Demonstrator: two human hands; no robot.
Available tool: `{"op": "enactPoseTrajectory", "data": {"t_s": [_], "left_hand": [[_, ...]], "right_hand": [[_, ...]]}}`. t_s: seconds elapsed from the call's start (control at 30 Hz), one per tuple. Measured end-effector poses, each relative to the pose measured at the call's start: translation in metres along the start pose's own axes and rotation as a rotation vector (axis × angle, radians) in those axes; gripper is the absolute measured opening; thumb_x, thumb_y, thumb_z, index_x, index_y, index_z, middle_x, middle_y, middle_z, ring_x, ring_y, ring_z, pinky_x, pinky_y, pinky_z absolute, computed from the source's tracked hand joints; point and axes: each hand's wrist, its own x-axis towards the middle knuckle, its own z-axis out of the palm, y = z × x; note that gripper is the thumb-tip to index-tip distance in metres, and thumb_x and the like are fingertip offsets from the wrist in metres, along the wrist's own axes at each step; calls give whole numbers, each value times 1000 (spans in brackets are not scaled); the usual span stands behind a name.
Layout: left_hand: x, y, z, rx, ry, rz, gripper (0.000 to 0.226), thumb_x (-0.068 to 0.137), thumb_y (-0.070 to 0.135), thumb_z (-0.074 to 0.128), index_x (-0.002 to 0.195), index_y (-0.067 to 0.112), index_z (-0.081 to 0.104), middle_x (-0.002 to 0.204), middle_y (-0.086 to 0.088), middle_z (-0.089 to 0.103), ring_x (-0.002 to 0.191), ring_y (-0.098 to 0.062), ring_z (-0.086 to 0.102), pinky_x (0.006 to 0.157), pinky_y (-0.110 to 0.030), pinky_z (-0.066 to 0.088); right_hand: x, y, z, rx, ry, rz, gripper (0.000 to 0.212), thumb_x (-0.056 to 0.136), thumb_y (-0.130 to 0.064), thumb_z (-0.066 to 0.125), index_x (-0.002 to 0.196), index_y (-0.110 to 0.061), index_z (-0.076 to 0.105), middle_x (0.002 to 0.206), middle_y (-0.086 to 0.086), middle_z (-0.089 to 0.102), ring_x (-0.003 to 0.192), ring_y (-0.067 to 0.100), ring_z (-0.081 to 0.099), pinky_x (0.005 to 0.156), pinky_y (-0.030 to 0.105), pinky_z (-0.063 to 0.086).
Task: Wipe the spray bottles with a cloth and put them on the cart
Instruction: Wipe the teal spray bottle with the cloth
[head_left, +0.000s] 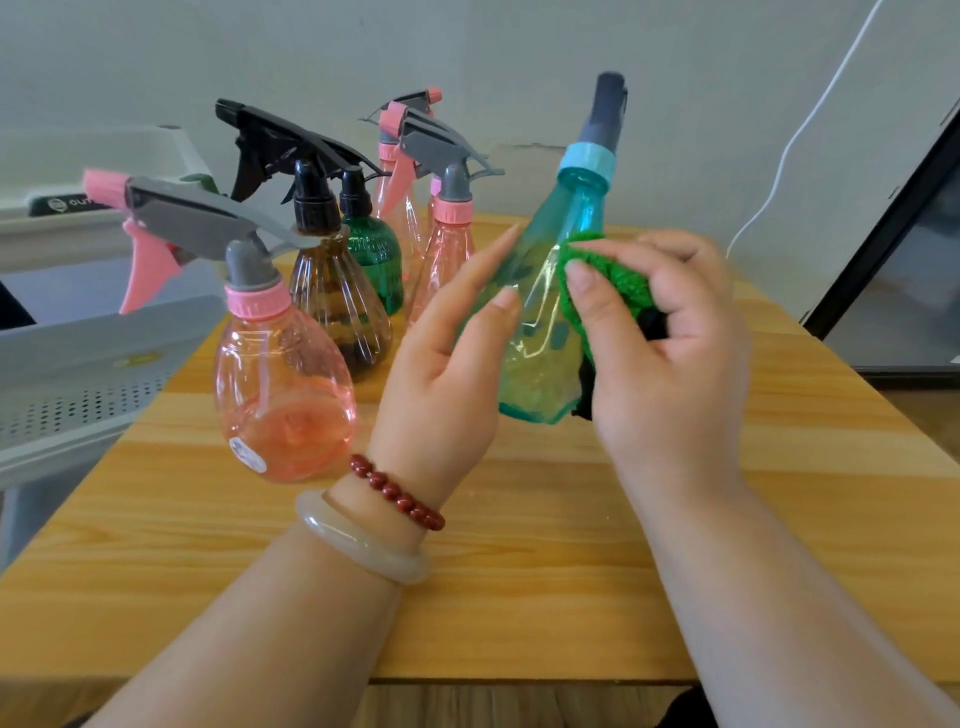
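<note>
My left hand is gripping the teal bottle, thumb on its front and fingers running up its far side. My right hand is pinching a bunched, knobbly green cloth and pressing it against the bottle's right flank. The bottle is a translucent plastic cone with a pale blue collar and a grey spray head, and I am holding it tilted above the wood-grain table. Left of the teal bottle a pear-shaped pink bottle is standing upright under a grey and pink trigger. Behind that a ribbed brown bottle and a dark green bottle are standing close together, both black-topped. Far left of the teal bottle, the pale perforated cart is sitting beside the table.
</note>
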Motion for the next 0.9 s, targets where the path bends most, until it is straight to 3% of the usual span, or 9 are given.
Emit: {"op": "enactPoseTrajectory", "data": {"t_s": [0.13, 0.2, 0.33, 0.4, 0.47, 0.6, 0.73, 0.8, 0.9], "left_hand": [[6, -1, -9, -81, 68, -56, 51, 92, 39, 42, 141, 31, 53, 144, 6, 55, 138, -14, 46, 115, -49, 36], [8, 0, -11, -96, 78, -62, 51, 90, 41, 43, 140, 33, 54, 145, 5, 54, 139, -17, 44, 115, -52, 34], [5, 0, -5, -48, -8, -20, 48, 95, 29, 42, 141, 24, 53, 140, 10, 57, 134, -4, 48, 112, -33, 41], [0, 1, 0, -5, -53, -19, 40, 101, 19, 40, 137, 27, 54, 130, 26, 57, 125, 14, 47, 100, -8, 40], [-2, 1, 1, 38, -60, -35, 39, 105, 12, 37, 134, 31, 52, 124, 34, 53, 119, 24, 44, 93, 0, 36], [5, -4, -10, -14, 15, -44, 41, 100, 26, 47, 140, 27, 54, 137, 16, 56, 132, 4, 46, 111, -25, 39], [10, 2, -18, -102, 24, -94, 55, 88, 43, 42, 141, 30, 54, 144, 1, 56, 138, -23, 46, 114, -58, 33], [9, 2, -15, -65, -10, -80, 50, 92, 39, 43, 140, 29, 55, 141, 4, 58, 135, -15, 49, 113, -49, 39], [1, 2, -4, 24, -74, -49, 38, 104, 16, 39, 137, 24, 55, 127, 22, 60, 120, 14, 51, 95, -8, 43]], "right_hand": [[-12, -4, 2, -33, -160, -268, 14, 89, -16, 69, 98, -8, 74, 93, 2, 51, 87, 20, 56, 81, 25, 45], [-12, -3, 2, -59, -175, -348, 16, 89, -17, 69, 98, -5, 75, 93, 4, 51, 85, 25, 56, 78, 31, 46], [-1, 0, -2, -39, -6, -109, 14, 91, -23, 67, 102, -16, 72, 97, -2, 57, 92, 11, 59, 84, 18, 45], [4, 5, -3, 109, 81, 126, 13, 91, -26, 67, 102, -22, 71, 104, 2, 64, 98, 10, 63, 86, 25, 51], [5, 7, -4, 206, 98, 225, 14, 90, -25, 67, 103, -21, 72, 108, 6, 66, 100, 13, 65, 88, 35, 55], [-9, 0, 0, 38, -90, -115, 12, 90, -19, 67, 99, -14, 72, 93, 2, 58, 89, 16, 60, 83, 24, 47], [-14, -2, 3, -33, -182, -326, 16, 88, -18, 69, 98, -7, 75, 90, 3, 52, 82, 25, 56, 78, 29, 45], [-10, 1, 1, -51, -112, -241, 14, 90, -21, 67, 100, -13, 74, 93, 2, 55, 87, 19, 57, 81, 24, 46], [-1, 6, -1, 138, 57, 143, 10, 89, -28, 68, 98, -31, 70, 102, 5, 66, 96, 14, 64, 87, 37, 54]]}}
